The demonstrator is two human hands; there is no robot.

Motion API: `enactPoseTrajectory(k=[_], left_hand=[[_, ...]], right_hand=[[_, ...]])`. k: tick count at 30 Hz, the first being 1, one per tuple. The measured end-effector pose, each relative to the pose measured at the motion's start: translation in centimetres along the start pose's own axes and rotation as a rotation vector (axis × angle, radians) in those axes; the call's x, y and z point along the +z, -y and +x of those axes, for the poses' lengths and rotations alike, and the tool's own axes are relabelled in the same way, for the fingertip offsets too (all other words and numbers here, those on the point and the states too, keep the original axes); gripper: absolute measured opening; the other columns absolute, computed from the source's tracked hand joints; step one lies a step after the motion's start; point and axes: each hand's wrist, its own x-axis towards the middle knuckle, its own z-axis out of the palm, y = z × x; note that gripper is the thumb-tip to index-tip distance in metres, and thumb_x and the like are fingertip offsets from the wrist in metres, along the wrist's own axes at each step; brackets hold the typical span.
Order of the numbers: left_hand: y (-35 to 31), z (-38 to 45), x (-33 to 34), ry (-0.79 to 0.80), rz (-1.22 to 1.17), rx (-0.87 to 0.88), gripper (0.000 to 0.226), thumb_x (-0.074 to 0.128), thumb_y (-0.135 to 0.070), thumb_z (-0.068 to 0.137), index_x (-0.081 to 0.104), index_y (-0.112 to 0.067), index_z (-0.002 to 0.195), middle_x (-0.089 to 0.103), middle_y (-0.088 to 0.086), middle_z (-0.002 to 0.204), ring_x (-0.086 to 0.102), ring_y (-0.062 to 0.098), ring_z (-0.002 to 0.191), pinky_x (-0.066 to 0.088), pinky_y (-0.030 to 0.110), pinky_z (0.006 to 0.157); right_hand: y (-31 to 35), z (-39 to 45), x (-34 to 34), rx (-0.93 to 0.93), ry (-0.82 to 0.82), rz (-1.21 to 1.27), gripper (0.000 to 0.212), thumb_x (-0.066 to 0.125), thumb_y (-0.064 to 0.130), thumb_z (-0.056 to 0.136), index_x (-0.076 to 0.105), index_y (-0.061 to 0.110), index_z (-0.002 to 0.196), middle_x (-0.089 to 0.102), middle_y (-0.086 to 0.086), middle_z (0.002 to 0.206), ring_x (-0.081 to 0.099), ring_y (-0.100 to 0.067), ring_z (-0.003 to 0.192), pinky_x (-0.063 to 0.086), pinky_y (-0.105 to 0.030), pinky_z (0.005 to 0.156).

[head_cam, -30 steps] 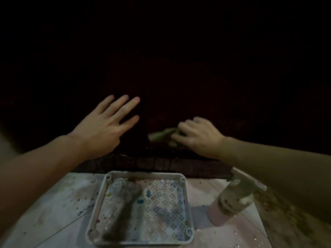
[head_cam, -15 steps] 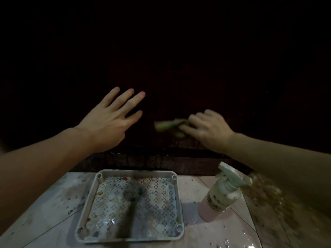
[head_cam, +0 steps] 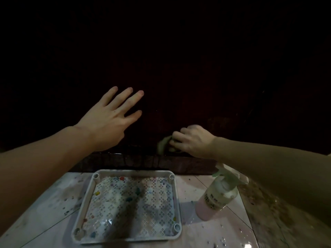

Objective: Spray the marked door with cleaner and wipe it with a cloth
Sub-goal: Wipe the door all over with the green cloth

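Note:
A very dark reddish door (head_cam: 179,97) fills the upper view; any marks on it are lost in the gloom. My right hand (head_cam: 194,140) grips a pale green cloth (head_cam: 163,144) and holds it against the door's lower part, just above the bottom rail (head_cam: 143,162). My left hand (head_cam: 111,117) lies flat on the door with fingers spread, to the left of the cloth. A spray bottle (head_cam: 217,196) with pink liquid and a white trigger head stands on the floor below my right forearm.
A white perforated plastic tray (head_cam: 89,197), stained with paint spots, sits on the tiled floor (head_cam: 41,208) right below the door. The tiles are wet and speckled, dirtier at the right.
My right hand carried the cloth up and to the right, then back down toward the bottom rail. My left hand stayed flat on the door. The view shifted slightly.

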Motion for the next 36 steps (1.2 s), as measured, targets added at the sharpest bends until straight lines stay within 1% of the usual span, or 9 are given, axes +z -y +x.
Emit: enactPoseTrajectory(k=[3, 9, 16, 19, 21, 24, 26, 31, 36], left_hand=[[0.0, 0.1, -0.2, -0.004, -0.016, 0.005, 0.072, 0.055, -0.041, 0.082, 0.034, -0.025, 0.149, -0.010, 0.018, 0.160, -0.006, 0.036, 0.147, 0.002, 0.054, 0.119], [-0.9, -0.2, 0.0, 0.024, -0.012, 0.011, 0.076, 0.052, -0.041, 0.085, 0.024, -0.022, 0.153, -0.020, 0.020, 0.158, -0.012, 0.038, 0.146, 0.000, 0.054, 0.119], [-1.4, -0.4, -0.3, 0.172, 0.083, 0.063, 0.071, 0.035, -0.044, 0.095, 0.001, -0.023, 0.154, -0.043, 0.018, 0.147, -0.029, 0.037, 0.142, -0.007, 0.057, 0.117], [-1.3, -0.4, -0.4, 0.170, 0.096, 0.055, 0.072, 0.036, -0.044, 0.095, 0.001, -0.023, 0.154, -0.045, 0.018, 0.146, -0.031, 0.037, 0.141, -0.007, 0.057, 0.117], [-1.4, -0.4, -0.3, 0.170, 0.080, 0.048, 0.072, 0.036, -0.043, 0.094, 0.001, -0.024, 0.154, -0.044, 0.018, 0.146, -0.031, 0.037, 0.141, -0.006, 0.057, 0.117], [-1.6, -0.3, -0.3, 0.170, 0.063, 0.043, 0.072, 0.036, -0.043, 0.094, 0.001, -0.024, 0.154, -0.044, 0.018, 0.147, -0.030, 0.037, 0.141, -0.005, 0.057, 0.117], [-1.7, -0.3, -0.4, 0.173, 0.066, 0.043, 0.072, 0.036, -0.044, 0.094, 0.001, -0.024, 0.155, -0.043, 0.018, 0.147, -0.030, 0.037, 0.141, -0.004, 0.057, 0.117], [-1.5, -0.2, -0.7, 0.186, 0.072, 0.044, 0.071, 0.036, -0.044, 0.094, 0.005, -0.024, 0.155, -0.042, 0.017, 0.148, -0.028, 0.036, 0.142, -0.004, 0.057, 0.117], [-1.9, -0.4, -0.4, 0.184, 0.043, 0.023, 0.072, 0.039, -0.045, 0.094, 0.006, -0.025, 0.155, -0.045, 0.017, 0.146, -0.031, 0.037, 0.141, -0.006, 0.056, 0.117]], right_hand=[[0.1, 0.4, -0.5, 0.010, 0.069, 0.005, 0.034, 0.041, 0.012, 0.087, 0.073, 0.015, 0.096, 0.061, -0.004, 0.087, 0.055, -0.021, 0.058, 0.045, -0.030, 0.048], [-1.6, 3.3, -3.8, 0.180, -0.209, 0.005, 0.030, 0.051, 0.012, 0.093, 0.068, 0.010, 0.117, 0.064, -0.008, 0.094, 0.058, -0.023, 0.066, 0.043, -0.033, 0.050], [-1.2, -1.9, -0.4, -0.148, 0.273, -0.045, 0.011, 0.072, 0.020, 0.080, 0.075, 0.022, 0.090, 0.062, 0.000, 0.091, 0.056, -0.018, 0.063, 0.043, -0.030, 0.057], [-1.6, -1.8, -1.3, -0.091, 0.157, -0.059, 0.014, 0.061, 0.019, 0.088, 0.075, 0.019, 0.091, 0.062, -0.001, 0.088, 0.057, -0.019, 0.064, 0.043, -0.032, 0.057], [-1.9, -0.8, -2.6, 0.004, 0.015, -0.051, 0.033, 0.042, 0.015, 0.091, 0.073, 0.014, 0.103, 0.063, -0.004, 0.089, 0.058, -0.021, 0.065, 0.045, -0.033, 0.057], [-2.1, 0.6, -3.7, 0.116, -0.070, -0.069, 0.042, 0.039, 0.011, 0.090, 0.067, 0.011, 0.121, 0.063, -0.006, 0.094, 0.058, -0.022, 0.067, 0.044, -0.033, 0.056], [-1.4, 1.0, -3.2, 0.053, 0.000, -0.076, 0.042, 0.043, 0.015, 0.088, 0.065, 0.015, 0.124, 0.062, -0.005, 0.096, 0.059, -0.022, 0.069, 0.043, -0.033, 0.058], [1.2, 0.4, -2.0, -0.133, 0.519, -0.072, 0.032, 0.040, 0.017, 0.096, 0.067, 0.020, 0.112, 0.056, -0.004, 0.108, 0.059, -0.022, 0.086, 0.041, -0.034, 0.079], [2.1, 4.3, -1.8, -0.166, 0.426, -0.119, 0.029, 0.042, 0.022, 0.099, 0.066, 0.022, 0.116, 0.058, -0.003, 0.113, 0.061, -0.021, 0.088, 0.041, -0.034, 0.083]])
